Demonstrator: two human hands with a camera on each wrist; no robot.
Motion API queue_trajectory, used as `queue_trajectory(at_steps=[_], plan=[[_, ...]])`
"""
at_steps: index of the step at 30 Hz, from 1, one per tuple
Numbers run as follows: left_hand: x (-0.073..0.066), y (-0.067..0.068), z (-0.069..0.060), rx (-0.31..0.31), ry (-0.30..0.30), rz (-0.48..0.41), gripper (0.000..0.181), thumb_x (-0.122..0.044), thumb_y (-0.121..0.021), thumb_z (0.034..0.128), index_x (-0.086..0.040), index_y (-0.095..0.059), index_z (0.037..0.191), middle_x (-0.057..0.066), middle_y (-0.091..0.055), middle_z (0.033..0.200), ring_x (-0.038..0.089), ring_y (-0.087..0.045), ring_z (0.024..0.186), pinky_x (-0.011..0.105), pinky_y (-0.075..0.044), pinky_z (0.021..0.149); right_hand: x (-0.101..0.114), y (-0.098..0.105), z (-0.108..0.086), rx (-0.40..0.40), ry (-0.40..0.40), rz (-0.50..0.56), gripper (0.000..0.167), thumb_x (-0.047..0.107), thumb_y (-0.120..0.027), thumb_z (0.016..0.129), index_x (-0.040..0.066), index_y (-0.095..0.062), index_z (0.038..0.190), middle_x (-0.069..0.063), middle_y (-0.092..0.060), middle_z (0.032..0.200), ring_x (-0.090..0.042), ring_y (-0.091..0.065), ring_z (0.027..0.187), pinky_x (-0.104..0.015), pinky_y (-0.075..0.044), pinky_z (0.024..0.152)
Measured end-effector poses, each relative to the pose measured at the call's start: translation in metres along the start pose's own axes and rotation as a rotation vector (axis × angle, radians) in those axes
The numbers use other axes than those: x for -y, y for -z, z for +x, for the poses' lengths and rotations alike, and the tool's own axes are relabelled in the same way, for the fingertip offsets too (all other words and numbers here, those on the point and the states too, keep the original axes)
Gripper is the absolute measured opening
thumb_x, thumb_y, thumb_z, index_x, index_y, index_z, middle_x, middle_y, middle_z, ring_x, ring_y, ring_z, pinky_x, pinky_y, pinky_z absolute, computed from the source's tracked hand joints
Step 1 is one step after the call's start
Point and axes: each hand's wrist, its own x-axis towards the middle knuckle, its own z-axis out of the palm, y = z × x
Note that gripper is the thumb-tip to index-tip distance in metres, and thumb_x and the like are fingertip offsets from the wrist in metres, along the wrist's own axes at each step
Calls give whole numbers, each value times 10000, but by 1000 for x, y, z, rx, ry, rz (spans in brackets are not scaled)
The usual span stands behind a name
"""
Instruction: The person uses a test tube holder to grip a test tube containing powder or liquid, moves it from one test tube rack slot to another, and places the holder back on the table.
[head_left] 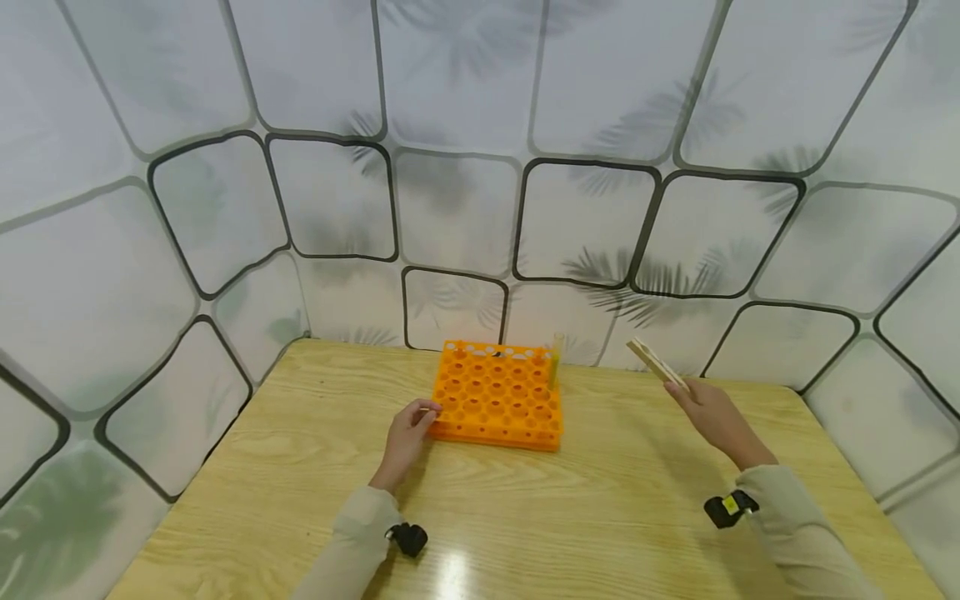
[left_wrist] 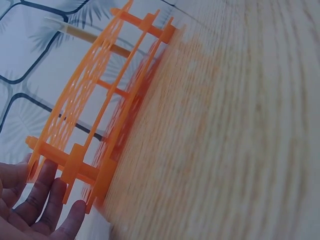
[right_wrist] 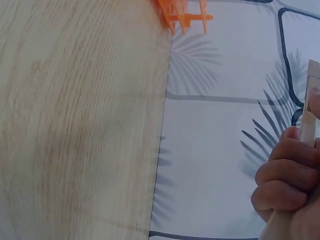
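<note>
An orange rack (head_left: 495, 396) with rows of round holes stands on the wooden table. One tube (head_left: 556, 362) with yellowish contents is upright in its back right corner. My left hand (head_left: 405, 437) grips the rack's left front corner; in the left wrist view the fingers (left_wrist: 52, 200) lie along the end of the rack (left_wrist: 75, 162), with the tube (left_wrist: 90, 37) farther off. Right of the rack, my right hand (head_left: 716, 417) holds a pale wooden clamp (head_left: 656, 362) above the table. The right wrist view shows curled fingers (right_wrist: 285, 175) round the clamp (right_wrist: 308, 125).
The wooden table (head_left: 555, 517) reaches back to a pale curtain (head_left: 457, 208) with dark outlines and leaf prints, which also stands at both sides. A corner of the rack (right_wrist: 182, 15) shows at the top of the right wrist view.
</note>
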Motion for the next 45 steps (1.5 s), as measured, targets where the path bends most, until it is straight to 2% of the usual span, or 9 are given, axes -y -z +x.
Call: queue_trajectory(at_steps=[8,14,24,34,37,45], plan=[[1,-1,3,-6,11,3,205,-100,-478,976,36,-606,1062,225,-616,1098,264,-582,956,281,-463,718,2,7,1,-10,34,-36,435,351,-347,1022,23,-545,816,-28,-428,597,-111,-314,487,-277,-306,483],[3,-1,5,-15,-3,-11,190,-85,-493,967,41,-610,1047,221,-617,1067,261,-577,924,271,-457,697,5,12,3,-18,41,-65,461,347,-323,1028,34,-514,748,-13,-390,556,-105,-301,461,-271,-301,469],[4,-1,4,-15,-9,-12,190,-93,-490,970,40,-608,1035,228,-618,1054,256,-575,897,259,-446,659,5,14,7,-32,40,-96,477,385,-277,1029,55,-434,723,-24,-347,562,-125,-275,464,-272,-282,472],[2,-1,2,-18,2,-14,185,-81,-485,970,39,-605,1045,231,-618,1075,306,-585,966,284,-465,699,10,17,9,-127,104,-104,428,341,-323,1028,59,-435,726,-1,-312,538,-85,-226,435,-255,-258,434],[3,-1,3,-20,6,-8,186,-82,-486,969,35,-608,1046,229,-621,1077,292,-586,960,279,-459,690,12,19,10,-148,129,-105,420,324,-327,1030,62,-431,718,3,-305,537,-80,-214,436,-254,-249,434],[1,-1,1,-16,10,-11,202,-98,-484,972,37,-608,1057,231,-621,1095,238,-579,936,272,-455,699,16,24,14,-164,135,-114,429,337,-323,1028,67,-417,709,-5,-315,534,-88,-224,428,-258,-251,426]])
